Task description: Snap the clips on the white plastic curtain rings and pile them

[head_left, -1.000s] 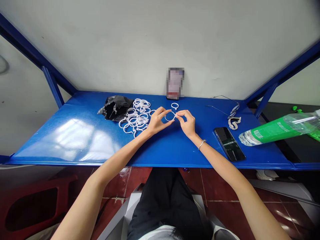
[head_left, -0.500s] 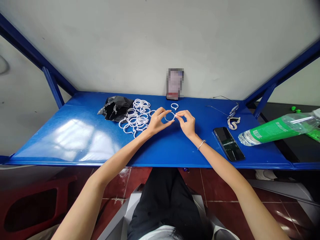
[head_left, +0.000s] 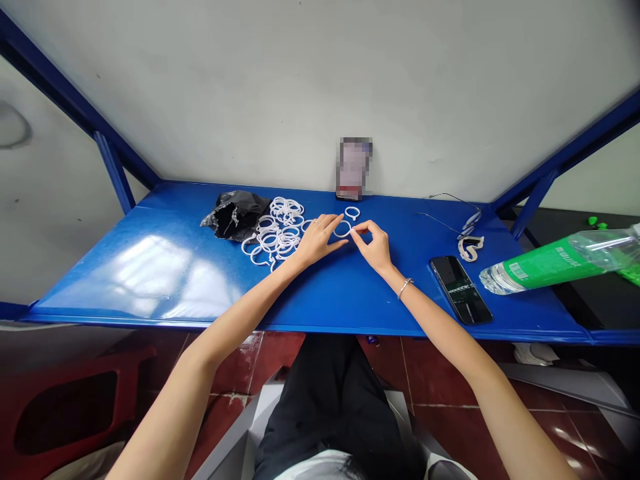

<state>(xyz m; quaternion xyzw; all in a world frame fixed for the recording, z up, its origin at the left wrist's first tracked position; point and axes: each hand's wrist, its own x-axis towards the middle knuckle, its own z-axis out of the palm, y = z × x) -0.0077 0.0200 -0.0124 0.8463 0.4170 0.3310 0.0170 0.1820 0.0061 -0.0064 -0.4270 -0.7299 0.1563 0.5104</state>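
A white curtain ring (head_left: 343, 237) with a small eyelet is pinched at its right side by my right hand (head_left: 374, 248), low over the blue table. My left hand (head_left: 320, 240) is at the ring's left, thumb and fingers spread apart. Whether its fingertips touch the ring I cannot tell. Just beyond lies a second white ring (head_left: 352, 208), its eyelet facing me. Several more white rings (head_left: 270, 240) form a loose pile left of my left hand, which hides part of them.
A crumpled black plastic bag (head_left: 235, 217) lies left of the pile. A phone (head_left: 353, 170) leans on the wall. To the right are eyeglasses (head_left: 470, 219), a white curved piece (head_left: 471, 249), another phone (head_left: 461, 290) and a green-labelled bottle (head_left: 557, 262) on the blue table (head_left: 345, 307).
My left hand's fingers have flattened and loosened around the ring, and the ring sits slightly lower between the hands. My right hand keeps its pinch. The view has shifted a little.
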